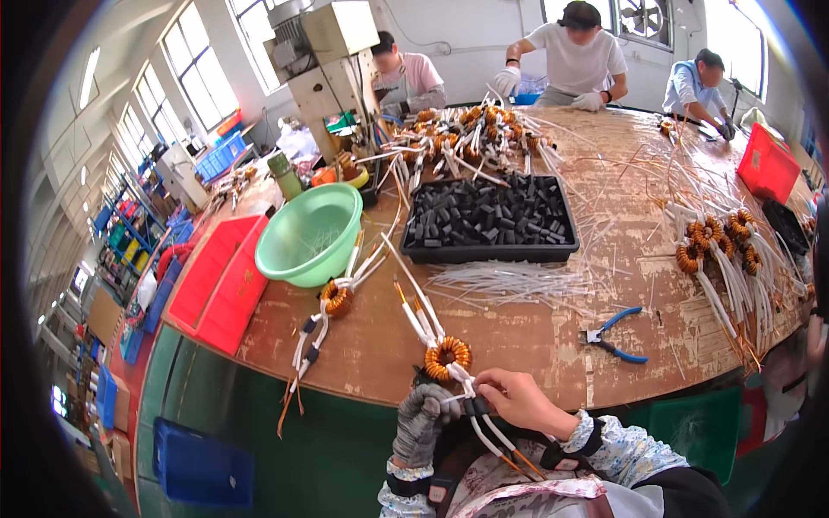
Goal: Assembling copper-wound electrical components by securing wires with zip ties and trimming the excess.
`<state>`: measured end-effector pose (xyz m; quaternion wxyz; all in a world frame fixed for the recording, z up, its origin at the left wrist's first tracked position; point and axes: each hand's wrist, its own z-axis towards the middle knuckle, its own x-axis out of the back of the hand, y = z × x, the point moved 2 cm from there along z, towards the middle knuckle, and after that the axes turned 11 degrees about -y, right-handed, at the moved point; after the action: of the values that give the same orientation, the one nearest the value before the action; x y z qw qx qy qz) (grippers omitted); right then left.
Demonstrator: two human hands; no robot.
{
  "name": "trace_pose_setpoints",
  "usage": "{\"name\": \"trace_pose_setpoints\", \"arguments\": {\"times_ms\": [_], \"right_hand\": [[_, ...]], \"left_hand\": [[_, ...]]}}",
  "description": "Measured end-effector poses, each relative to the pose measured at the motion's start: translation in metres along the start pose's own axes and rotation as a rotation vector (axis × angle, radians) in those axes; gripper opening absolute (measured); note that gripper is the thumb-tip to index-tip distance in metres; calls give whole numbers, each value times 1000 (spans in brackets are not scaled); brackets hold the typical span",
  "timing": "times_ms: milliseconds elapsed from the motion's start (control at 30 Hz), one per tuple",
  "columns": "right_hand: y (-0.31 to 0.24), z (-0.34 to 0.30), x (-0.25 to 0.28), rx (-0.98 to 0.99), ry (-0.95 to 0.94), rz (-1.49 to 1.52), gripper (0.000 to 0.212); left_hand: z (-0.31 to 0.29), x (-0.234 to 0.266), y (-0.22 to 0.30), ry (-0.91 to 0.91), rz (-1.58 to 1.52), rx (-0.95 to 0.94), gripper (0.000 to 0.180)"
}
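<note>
At the table's near edge lies a copper-wound ring coil (pixel 448 357), its white-sleeved leads running away from me and toward my lap. My left hand (pixel 423 420), in a grey glove, is closed around the near leads just below the coil. A thin white strip (pixel 452 399) sticks out between that hand and the leads. The bare fingers of my right hand (pixel 523 402) pinch at the same leads from the other side; what exactly lies between the fingertips is partly hidden. Black sleeve pieces (pixel 475 406) sit on the leads, whose copper ends (pixel 525 464) hang over my apron.
Beyond are a black tray (pixel 492 254) of short black tubes, loose white strips (pixel 509 281) and blue-handled pliers (pixel 615 335). Left stand a green basin (pixel 289 268), a red bin (pixel 216 285) and another coil (pixel 336 299). More coils (pixel 708 233) lie right. Several people work opposite.
</note>
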<state>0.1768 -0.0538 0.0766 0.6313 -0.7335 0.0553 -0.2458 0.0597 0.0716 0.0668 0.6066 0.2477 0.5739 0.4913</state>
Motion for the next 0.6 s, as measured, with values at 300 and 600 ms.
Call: {"name": "trace_pose_setpoints", "arguments": {"times_ms": [300,600], "right_hand": [[14,-6,-20,-313,-370,700,24],[7,-3,-28,180,-70,-146,12]], "left_hand": [[-7,23,-23,-47,-223,-52,28],[10,-19,2,-117,-64,13,32]]}}
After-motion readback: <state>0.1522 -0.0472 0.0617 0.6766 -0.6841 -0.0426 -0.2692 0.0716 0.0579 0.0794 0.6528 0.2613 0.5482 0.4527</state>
